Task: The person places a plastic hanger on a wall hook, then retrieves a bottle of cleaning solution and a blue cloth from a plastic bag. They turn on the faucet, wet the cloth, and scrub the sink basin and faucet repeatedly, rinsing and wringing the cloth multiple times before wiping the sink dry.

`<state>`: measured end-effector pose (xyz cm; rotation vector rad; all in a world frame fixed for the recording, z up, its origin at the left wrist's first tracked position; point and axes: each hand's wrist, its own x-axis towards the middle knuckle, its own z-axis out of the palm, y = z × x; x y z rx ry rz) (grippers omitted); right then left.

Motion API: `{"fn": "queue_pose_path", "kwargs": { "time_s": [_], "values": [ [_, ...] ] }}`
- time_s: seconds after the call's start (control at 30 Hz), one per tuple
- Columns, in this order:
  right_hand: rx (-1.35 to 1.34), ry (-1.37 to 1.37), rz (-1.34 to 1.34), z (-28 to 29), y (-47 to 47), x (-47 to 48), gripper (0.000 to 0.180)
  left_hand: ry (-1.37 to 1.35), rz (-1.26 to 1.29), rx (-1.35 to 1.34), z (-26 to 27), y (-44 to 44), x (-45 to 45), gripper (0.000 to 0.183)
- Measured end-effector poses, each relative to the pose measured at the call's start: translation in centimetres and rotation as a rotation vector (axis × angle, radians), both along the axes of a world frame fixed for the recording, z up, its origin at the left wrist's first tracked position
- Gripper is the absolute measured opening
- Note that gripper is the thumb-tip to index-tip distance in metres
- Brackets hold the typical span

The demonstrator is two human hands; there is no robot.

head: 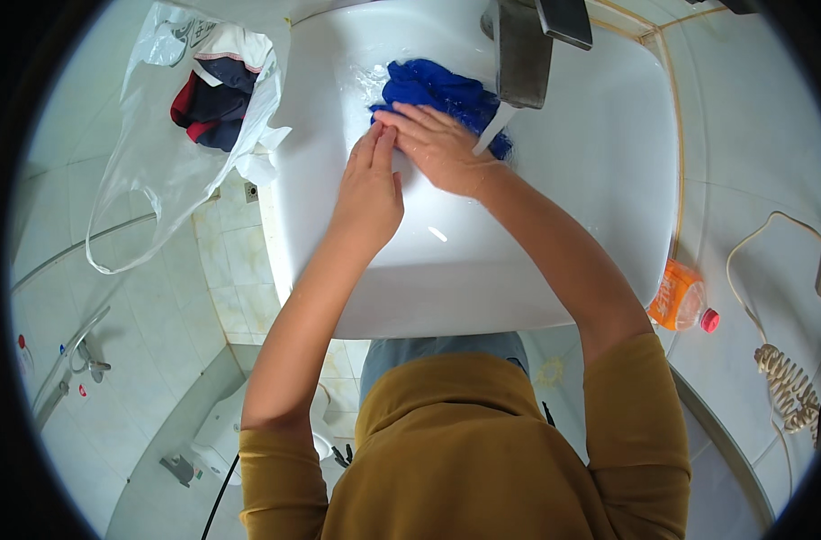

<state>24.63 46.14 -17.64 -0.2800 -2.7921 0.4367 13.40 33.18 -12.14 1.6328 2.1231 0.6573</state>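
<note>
A wet, bunched blue cloth [444,88] lies in shallow water at the back of the white washbasin [478,290]. My right hand [441,148] rests palm down over its near edge, fingers extended and not curled around it. Beside it, my left hand [371,189] is stretched out flat, its fingertips meeting those of the right hand; nothing shows in its grasp. From the metal faucet [524,64], a stream of water [497,128] runs down by my right wrist onto the cloth. My palms are hidden.
At the basin's left hangs a white plastic bag [137,196] with dark, red and white clothing [225,101] in its mouth. An orange-labelled bottle [677,297] with a red cap stands right of the basin. A coiled cord [785,385] hangs by the right wall.
</note>
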Motion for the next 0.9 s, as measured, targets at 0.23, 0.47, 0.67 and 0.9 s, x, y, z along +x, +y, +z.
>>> {"fn": "queue_pose_path", "kwargs": {
  "time_s": [0.23, 0.47, 0.67, 0.9],
  "values": [
    [-0.095, -0.114, -0.1, 0.9, 2.5, 3.1, 0.041, 0.044, 0.026, 0.123, -2.2, 3.6, 4.3, 0.076],
    [-0.104, -0.405, -0.177, 1.7, 3.9, 8.7, 0.048, 0.083, -0.068, 0.072, -3.0, 3.8, 6.8, 0.068],
    [-0.051, -0.279, -0.479, 2.2, 6.0, 13.1, 0.052, 0.248, -0.243, 0.218, -4.8, 5.0, 7.5, 0.034],
    [-0.089, -0.565, -0.705, 4.1, 2.5, 17.1, 0.066, 0.254, -0.341, 0.206, -5.6, 6.1, 6.1, 0.026]
  ]
}}
